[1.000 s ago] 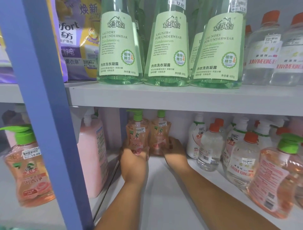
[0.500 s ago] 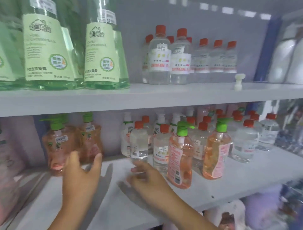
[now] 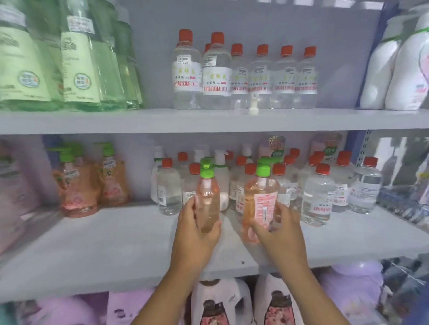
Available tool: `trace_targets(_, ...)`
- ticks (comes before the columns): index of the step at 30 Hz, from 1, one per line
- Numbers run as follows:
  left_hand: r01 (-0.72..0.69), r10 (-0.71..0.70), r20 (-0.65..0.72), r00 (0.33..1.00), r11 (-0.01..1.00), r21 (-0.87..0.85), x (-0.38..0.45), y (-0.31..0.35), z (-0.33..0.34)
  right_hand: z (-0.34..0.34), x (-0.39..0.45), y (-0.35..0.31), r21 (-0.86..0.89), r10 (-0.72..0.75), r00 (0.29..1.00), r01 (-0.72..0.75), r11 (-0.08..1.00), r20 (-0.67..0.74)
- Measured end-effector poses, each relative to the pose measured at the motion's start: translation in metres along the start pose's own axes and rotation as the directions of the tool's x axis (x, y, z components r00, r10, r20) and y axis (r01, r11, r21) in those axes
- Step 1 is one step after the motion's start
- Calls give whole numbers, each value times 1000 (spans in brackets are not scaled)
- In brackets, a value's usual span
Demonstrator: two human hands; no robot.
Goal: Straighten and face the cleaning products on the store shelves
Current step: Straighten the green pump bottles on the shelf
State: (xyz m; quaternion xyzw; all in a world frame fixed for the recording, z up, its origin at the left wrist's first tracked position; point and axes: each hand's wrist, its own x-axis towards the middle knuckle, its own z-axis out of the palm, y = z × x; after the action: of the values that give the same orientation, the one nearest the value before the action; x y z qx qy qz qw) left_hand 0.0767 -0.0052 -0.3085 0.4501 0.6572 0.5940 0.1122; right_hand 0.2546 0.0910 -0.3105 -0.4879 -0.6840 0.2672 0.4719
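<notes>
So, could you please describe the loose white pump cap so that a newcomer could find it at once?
Look at the top shelf, where red-capped clear bottles stand in a row. At their feet, near the front edge, stands a small white cap. It alone is loose, not fitted to any bottle.

Behind the goods runs a plain grey back panel (image 3: 232, 18), bare and wide in the gap above the top row. Along its top edge sits a row of bright, blurred light patches (image 3: 301, 2). To the right a blue upright post (image 3: 380, 41) closes off the bay, and lower down beside it is a pale metal strip (image 3: 366, 148) punched with a column of small slots. A small white pump nozzle (image 3: 253, 104) stands loose and upright near the front edge of the upper shelf (image 3: 139, 120), apart from any bottle top. On the front part of the middle shelf (image 3: 92, 255) there is one small dark speck (image 3: 242, 262); what it is cannot be told
</notes>
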Motion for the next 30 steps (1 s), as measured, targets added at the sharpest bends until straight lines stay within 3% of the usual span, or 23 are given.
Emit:
trace_targets(2,30,-31,-31,999,999,-33,-9,-4,-15,9,-7,4,-5,-14,1000,14,1000,-12)
trace_targets(6,53,-55,-86,995,998,-23,-27,-14,-69,37,-22,4,-23,-83,986,88,996,146)
trace_targets(10,111,-109,-92,990,994,24,-21,-28,-127,53,-10,-27,181,-48,966,1,983,253)
trace_targets(15,185,-182,-102,978,983,15,-8,-51,-181,84,-21,-41,266,-130,969,71,961,211)
trace_targets(19,177,-177,-117,977,984,-15,6,-68,-209,103,-22,-61,333,-103,908,-43,942,407)
trace_targets(26,105,-106,-63,992,994,-10,31,-88,-254,143,-59,-105,185,-123,934,63,981,334)
trace_targets(30,102,-102,-117,988,995,-10,55,-104,-277,196,-76,-136,275,-167,922,70,959,349)
